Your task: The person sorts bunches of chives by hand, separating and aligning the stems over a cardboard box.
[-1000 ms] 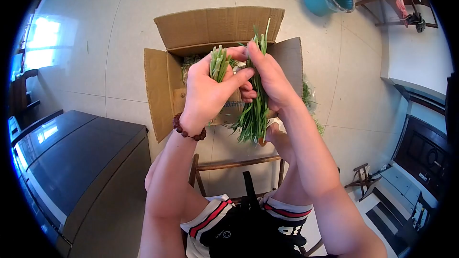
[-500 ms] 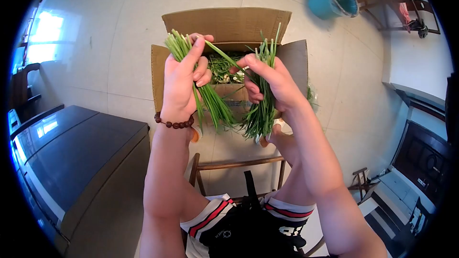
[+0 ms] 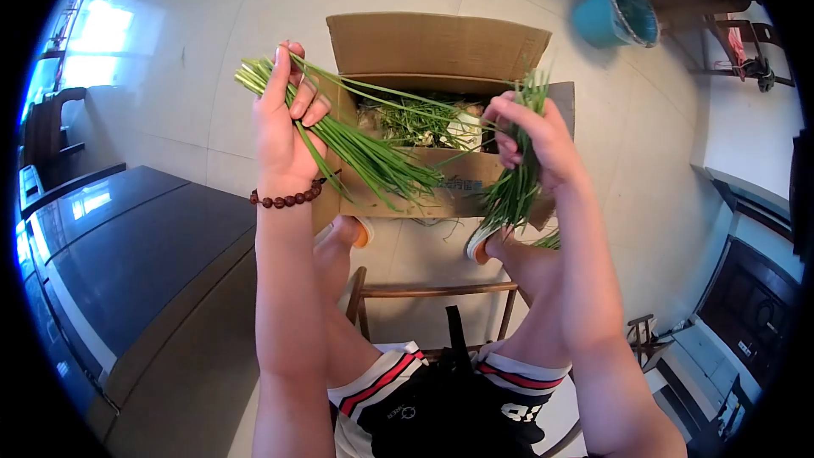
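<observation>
Green stalk bunches [image 3: 366,153], two, in two hands [image 3: 287,119], near one carton [image 3: 437,44]

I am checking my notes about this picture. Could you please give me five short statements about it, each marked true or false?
1. The left hand holds green stems. True.
2. The right hand is empty. False: the right hand holds a leafy bunch.
3. The box is closed. False: the box stands open.
4. The bucket is blue. True.
5. The bracelet is made of beads. True.
</observation>
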